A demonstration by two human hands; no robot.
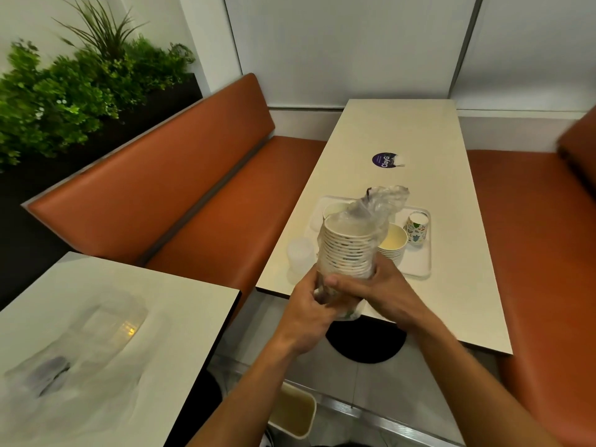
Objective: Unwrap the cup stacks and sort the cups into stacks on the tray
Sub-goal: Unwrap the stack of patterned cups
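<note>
A tall stack of paper cups (350, 250) in a clear plastic wrap (382, 201) is held upright above the near edge of the cream table. My left hand (311, 309) grips the stack's lower end from the left. My right hand (377, 290) wraps round the same lower end from the right, thumb across the front. The wrap is bunched and loose above the top cup. Behind it lies a white tray (419, 262) with a short stack of plain cups (392, 243), another plain cup (335, 209) partly hidden, and a patterned cup (416, 228).
A translucent plastic cup (300, 253) stands left of the tray. A purple round sticker (385, 160) is farther back on the table. Orange benches flank the table. A second table at the near left holds clear plastic bags (80, 350). A bin (295, 411) stands on the floor.
</note>
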